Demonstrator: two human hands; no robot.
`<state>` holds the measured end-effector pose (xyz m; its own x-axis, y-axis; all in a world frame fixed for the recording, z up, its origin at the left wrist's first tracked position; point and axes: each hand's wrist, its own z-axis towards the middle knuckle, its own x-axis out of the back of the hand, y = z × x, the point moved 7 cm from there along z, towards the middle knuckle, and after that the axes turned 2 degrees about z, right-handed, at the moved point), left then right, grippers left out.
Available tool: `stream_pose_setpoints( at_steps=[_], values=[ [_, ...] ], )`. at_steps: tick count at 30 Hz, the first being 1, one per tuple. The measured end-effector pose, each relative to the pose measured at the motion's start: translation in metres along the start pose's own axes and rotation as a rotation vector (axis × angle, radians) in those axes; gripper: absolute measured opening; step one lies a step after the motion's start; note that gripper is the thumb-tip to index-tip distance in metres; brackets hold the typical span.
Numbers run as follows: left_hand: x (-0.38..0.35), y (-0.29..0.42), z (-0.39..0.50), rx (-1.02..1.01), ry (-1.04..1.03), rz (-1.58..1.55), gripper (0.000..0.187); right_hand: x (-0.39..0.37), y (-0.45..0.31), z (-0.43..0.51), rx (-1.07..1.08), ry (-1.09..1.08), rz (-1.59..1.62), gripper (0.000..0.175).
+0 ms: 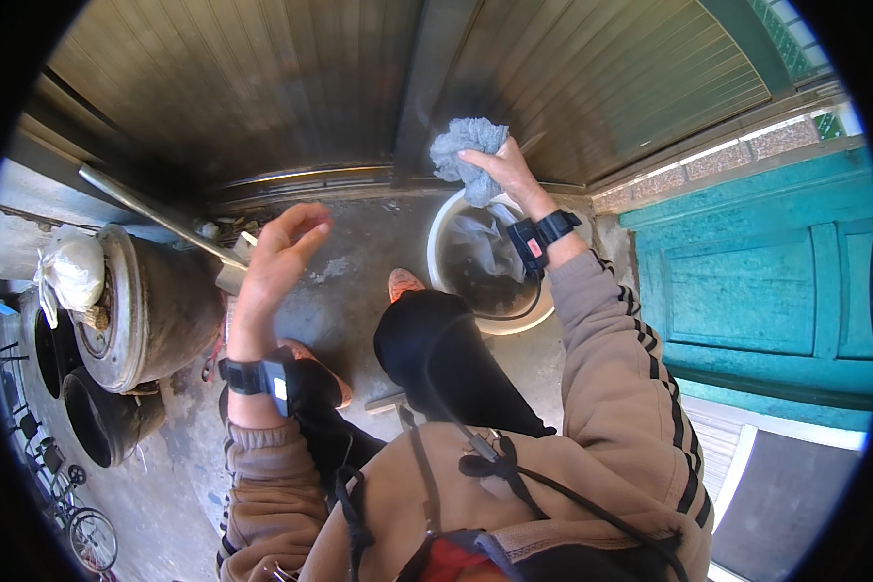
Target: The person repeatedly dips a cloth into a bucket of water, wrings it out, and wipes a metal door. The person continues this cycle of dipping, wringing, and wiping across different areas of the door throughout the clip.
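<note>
In my right hand (pixel 508 173) is a crumpled grey-blue cloth (pixel 460 149), raised above the far rim of a round white tub (pixel 434 251). The thumb presses against the cloth's near side. Dark, murky water (pixel 473 280) stands in the tub, with a pale, see-through sheet (pixel 480 236), perhaps plastic, in it. My left hand (pixel 280 251) is in the air to the left of the tub, its fingers loosely bent and nothing in it. A ribbed panel door (pixel 320 94) rises just beyond the cloth; whether the two touch I cannot tell.
On the left a large lidded vat (pixel 178 291) carries a tied white plastic bag (pixel 76 265). A long bar (pixel 153 211) leans nearby. Dark round containers (pixel 109 418) and a wheelchair (pixel 91 538) are farther left. A turquoise wooden door (pixel 749 291) borders the right side.
</note>
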<state>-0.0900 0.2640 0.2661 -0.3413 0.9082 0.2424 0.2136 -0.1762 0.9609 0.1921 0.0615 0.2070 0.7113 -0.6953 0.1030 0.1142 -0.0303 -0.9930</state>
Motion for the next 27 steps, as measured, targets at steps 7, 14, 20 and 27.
stream_pose_setpoints(
  at_steps=[7, 14, 20, 27],
  values=[
    [-0.042, 0.009, 0.007, 0.008, -0.032, -0.011, 0.097, -0.094, -0.094, -0.02, 0.178, -0.359, 0.046, 0.04],
    [-0.04, -0.002, 0.023, 0.05, 0.143, -0.34, 0.078, -0.174, -0.112, -0.038, 0.188, -0.519, 0.03, 0.062],
    [-0.018, -0.013, 0.023, 0.03, 0.291, -0.38, 0.047, -0.147, -0.083, -0.051, -0.007, -0.695, -0.074, 0.062],
    [0.026, -0.01, 0.009, 0.004, 0.391, -0.491, 0.044, 0.028, 0.024, -0.127, -0.215, -0.134, 0.13, 0.059]
  ],
)
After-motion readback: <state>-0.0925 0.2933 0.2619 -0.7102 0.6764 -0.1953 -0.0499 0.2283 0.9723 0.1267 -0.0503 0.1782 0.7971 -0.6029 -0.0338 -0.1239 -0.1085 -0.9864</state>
